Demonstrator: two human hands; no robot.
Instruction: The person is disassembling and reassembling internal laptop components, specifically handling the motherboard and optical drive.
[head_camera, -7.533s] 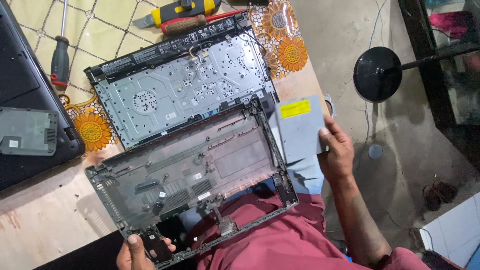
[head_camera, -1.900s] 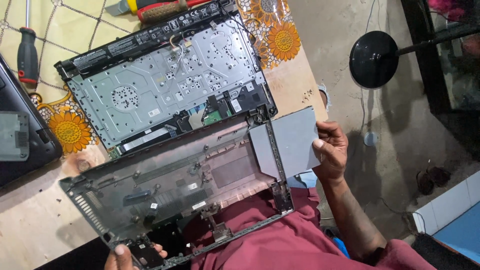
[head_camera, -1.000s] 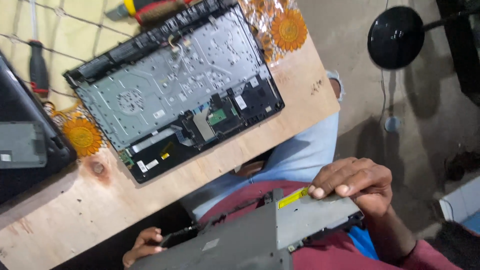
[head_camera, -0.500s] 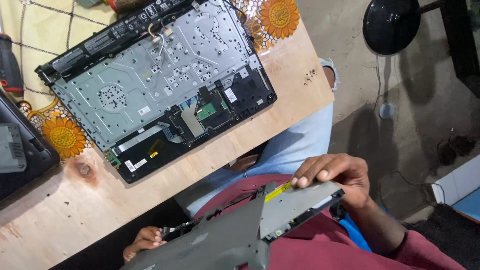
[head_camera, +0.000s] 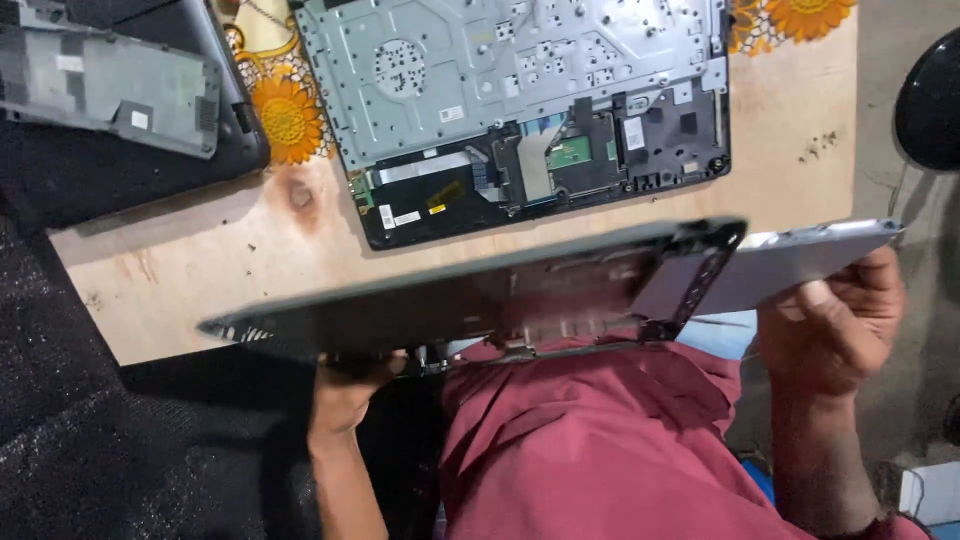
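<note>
Wooden table (head_camera: 200, 270) over a concrete floor, seen from above. Right hand (head_camera: 835, 325) closed on a thin grey drive (head_camera: 800, 262) that sticks out of the side of a dark laptop base cover (head_camera: 480, 295), left hand (head_camera: 350, 385) gripping the cover's near edge from below, cover held edge-on above a red-clothed lap. Cover already off the keyboard chassis (head_camera: 520, 90) lying open on the table; drive only partly out of its slot.

We see a dark grey cover (head_camera: 480, 295), a silver drive (head_camera: 790, 265), our red shirt (head_camera: 600, 440), a light brown table (head_camera: 250, 270), a yellow cloth (head_camera: 285, 115) with orange flowers, a silver and black laptop (head_camera: 520, 90)
</note>
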